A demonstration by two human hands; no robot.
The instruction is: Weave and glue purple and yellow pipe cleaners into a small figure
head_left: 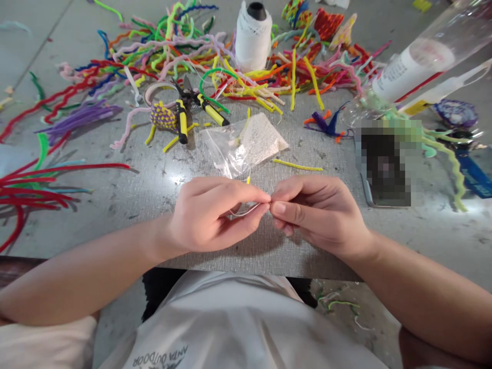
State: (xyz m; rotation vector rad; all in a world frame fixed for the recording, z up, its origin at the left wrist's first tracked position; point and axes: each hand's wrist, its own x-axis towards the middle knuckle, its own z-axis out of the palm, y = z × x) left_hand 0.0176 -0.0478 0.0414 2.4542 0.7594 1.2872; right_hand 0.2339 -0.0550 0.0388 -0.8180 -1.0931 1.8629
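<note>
Above the table's near edge, my left hand (217, 212) and my right hand (317, 212) meet at their fingertips, both closed in a pinch. A thin white thread (246, 212) curves under the left index finger and runs to the left fingertips. Whatever lies between the right thumb and index finger is too small and too covered to make out. Just beyond my hands lies a clear zip bag (265, 141) of small pale beads. A short yellow pipe cleaner (298, 165) rests to the right of the bag.
Yellow-and-black pliers (182, 120) lie beside a yellow-purple woven piece (163, 117). A white thread spool (252, 38) stands among many coloured pipe cleaners. At right are a phone (384, 169), a clear bottle (423, 61) and a blue strap (474, 171). Red pipe cleaners (34, 187) lie left.
</note>
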